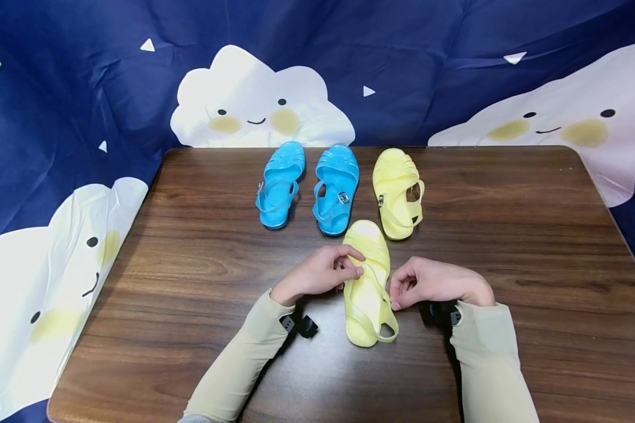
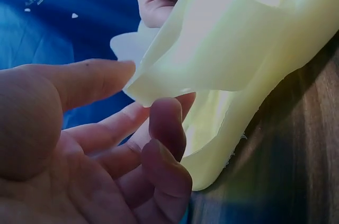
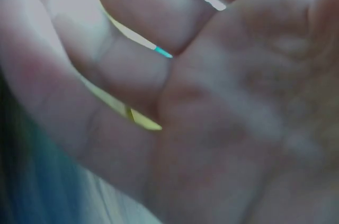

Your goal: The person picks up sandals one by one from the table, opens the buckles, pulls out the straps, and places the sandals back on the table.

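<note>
A yellow jelly sandal [image 1: 367, 239] lies on the table between the two hands, its toe pointing away from me. My left hand [image 1: 317, 271] pinches the sandal's strap on the left side, near the front. In the left wrist view the thumb meets the edge of the yellow strap [image 2: 212, 54], with other fingers curled below it. On the right side, my right hand [image 1: 436, 283] grips the side strap between thumb and fingertips. The palm and fingers of the right hand [image 3: 212, 102] fill the right wrist view and hide most of the sandal there.
A second yellow sandal [image 1: 394, 161] stands just beyond, close to the first one's toe. Two blue sandals [image 1: 286, 158] lie to its left near the table's back edge. Behind the brown wooden table [image 1: 508, 217] hangs a dark blue cloth with white clouds [image 1: 254, 88].
</note>
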Demonstrator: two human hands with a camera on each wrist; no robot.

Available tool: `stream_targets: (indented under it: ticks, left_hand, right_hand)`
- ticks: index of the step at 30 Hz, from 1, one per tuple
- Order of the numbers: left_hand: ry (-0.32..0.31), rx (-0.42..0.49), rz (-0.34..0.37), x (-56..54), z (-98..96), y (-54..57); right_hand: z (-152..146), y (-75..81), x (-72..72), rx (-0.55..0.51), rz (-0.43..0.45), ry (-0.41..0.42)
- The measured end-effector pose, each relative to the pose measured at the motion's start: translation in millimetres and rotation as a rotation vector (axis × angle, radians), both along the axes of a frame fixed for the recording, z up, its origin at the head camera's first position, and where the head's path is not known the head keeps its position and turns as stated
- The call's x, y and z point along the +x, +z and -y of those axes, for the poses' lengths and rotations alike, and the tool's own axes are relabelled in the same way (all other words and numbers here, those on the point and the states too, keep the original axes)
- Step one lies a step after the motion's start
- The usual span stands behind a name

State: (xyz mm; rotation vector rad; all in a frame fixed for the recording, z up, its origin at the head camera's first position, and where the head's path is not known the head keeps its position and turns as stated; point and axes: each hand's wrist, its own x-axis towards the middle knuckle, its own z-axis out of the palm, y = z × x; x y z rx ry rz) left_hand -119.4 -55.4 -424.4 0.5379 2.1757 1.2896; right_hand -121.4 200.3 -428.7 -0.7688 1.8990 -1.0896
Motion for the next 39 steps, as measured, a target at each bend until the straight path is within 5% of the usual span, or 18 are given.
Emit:
stream_targets:
  ticks: [16, 25, 39]
  left_hand:
    - [-0.108, -0.12, -0.027, 5.3, -7.7, -3.1]
    - [-0.068, -0.177, -0.016, 13.5, -18.4, -6.9]
    - [-0.033, -0.235, -0.015, 19.8, -24.3, -7.5]
  right_hand:
    - [14.5, -3.4, 0.9, 0.068, -0.066, -0.034]
    - [27.0, -1.4, 3.8, 0.155, -0.115, -0.064]
    - [35.1, -1.7, 5.7, 0.224, -0.076, -0.099]
